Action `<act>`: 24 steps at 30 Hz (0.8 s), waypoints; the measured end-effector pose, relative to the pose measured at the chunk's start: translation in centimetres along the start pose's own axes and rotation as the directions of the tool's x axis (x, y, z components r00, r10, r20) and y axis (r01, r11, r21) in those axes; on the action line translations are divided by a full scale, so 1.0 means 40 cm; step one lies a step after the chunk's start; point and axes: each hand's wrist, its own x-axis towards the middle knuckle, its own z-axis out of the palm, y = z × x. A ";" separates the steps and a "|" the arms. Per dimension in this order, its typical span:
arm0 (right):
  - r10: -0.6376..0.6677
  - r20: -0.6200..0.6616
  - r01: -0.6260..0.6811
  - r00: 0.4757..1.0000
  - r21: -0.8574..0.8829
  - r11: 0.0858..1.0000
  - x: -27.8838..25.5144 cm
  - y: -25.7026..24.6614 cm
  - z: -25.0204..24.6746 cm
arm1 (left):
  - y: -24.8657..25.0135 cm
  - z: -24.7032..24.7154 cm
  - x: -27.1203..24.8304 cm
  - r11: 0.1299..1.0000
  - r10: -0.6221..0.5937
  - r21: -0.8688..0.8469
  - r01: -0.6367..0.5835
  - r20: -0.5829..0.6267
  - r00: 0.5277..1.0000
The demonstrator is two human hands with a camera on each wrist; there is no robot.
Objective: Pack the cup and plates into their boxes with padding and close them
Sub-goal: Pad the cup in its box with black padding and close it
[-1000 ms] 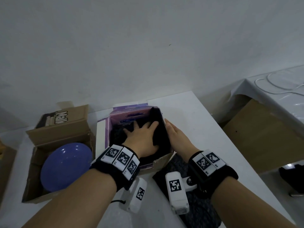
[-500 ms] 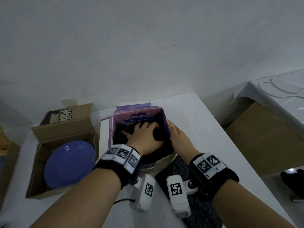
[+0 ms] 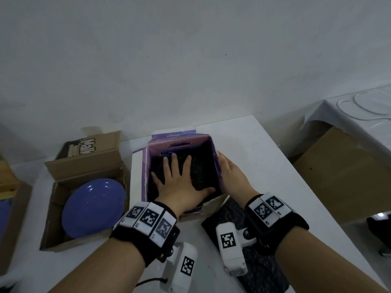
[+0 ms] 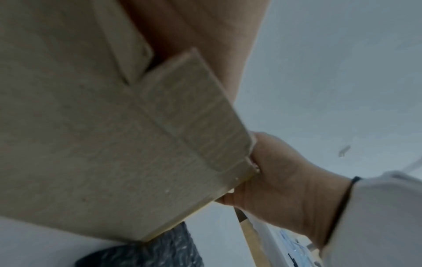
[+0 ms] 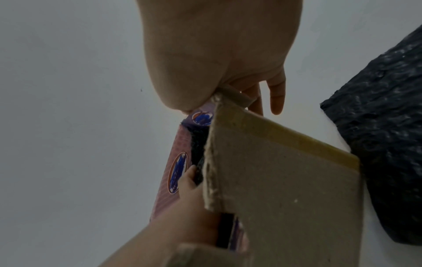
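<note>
An open purple box (image 3: 148,166) stands mid-table, lined with black padding (image 3: 201,172). My left hand (image 3: 179,180) is inside it, fingers spread and straight, pressing flat on the padding. My right hand (image 3: 230,174) lies along the outside of the box's right wall with straight fingers; in the right wrist view the right hand (image 5: 228,54) sits at the rim above the box's torn brown flap (image 5: 285,180). To the left, a blue plate (image 3: 93,208) lies in an open brown cardboard box (image 3: 84,166). No cup is in sight.
A second sheet of black padding (image 3: 260,263) lies on the white table (image 3: 264,155) under my right wrist. Another brown box (image 3: 10,208) shows at the far left edge. A cardboard box (image 3: 338,176) stands off the table's right side, below a covered surface.
My left hand was pushing the padding at the box's right inner wall with curled fingers; it now lies flat and spread on the padding. The right hand stays against the wall.
</note>
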 end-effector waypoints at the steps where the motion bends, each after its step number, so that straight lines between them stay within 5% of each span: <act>1: -0.004 -0.003 0.004 1.000 0.007 1.000 -0.004 -0.004 0.001 | -0.003 0.004 -0.003 0.999 -0.019 -0.025 0.019 0.030 0.999; 9: -0.019 0.006 0.019 1.000 0.031 0.999 -0.020 -0.025 -0.004 | -0.006 -0.005 0.006 0.992 -0.001 -0.123 0.009 0.061 0.998; 13: -0.028 -0.001 0.028 1.000 0.042 0.999 -0.017 -0.022 -0.002 | -0.003 -0.033 -0.003 0.960 -0.056 -0.259 0.105 0.188 0.981; 19: -0.038 0.004 0.038 0.999 0.040 0.998 -0.022 -0.029 -0.003 | -0.005 -0.025 0.011 0.901 -0.104 -0.402 0.163 0.164 0.981; 22: -0.037 0.005 0.037 0.999 0.049 0.998 -0.020 -0.021 -0.001 | 0.003 -0.051 0.011 0.956 -0.071 -0.274 0.108 0.143 0.987; 24: -0.033 0.004 0.033 0.999 0.052 0.998 -0.017 -0.016 0.000 | 0.029 -0.068 0.014 0.997 0.058 -0.042 -0.059 -0.019 0.998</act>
